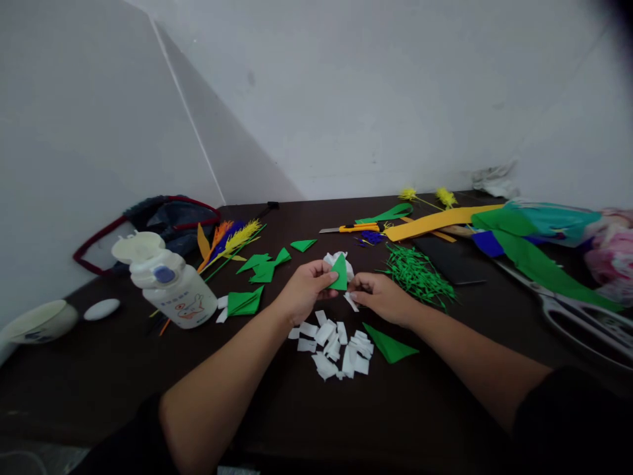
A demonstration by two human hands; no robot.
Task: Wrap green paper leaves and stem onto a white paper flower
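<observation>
White paper scraps lie heaped on the dark table nearest the camera, a green paper triangle just to their right. Above the heap, the left hand pinches a folded green piece between thumb and fingers, white paper showing behind it. The right hand, close beside, has its fingertips closed on a small white slip. A glue bottle stands tilted at left. Farther back lie shredded green strips, more green triangles, a yellow utility knife and a yellow paper band.
</observation>
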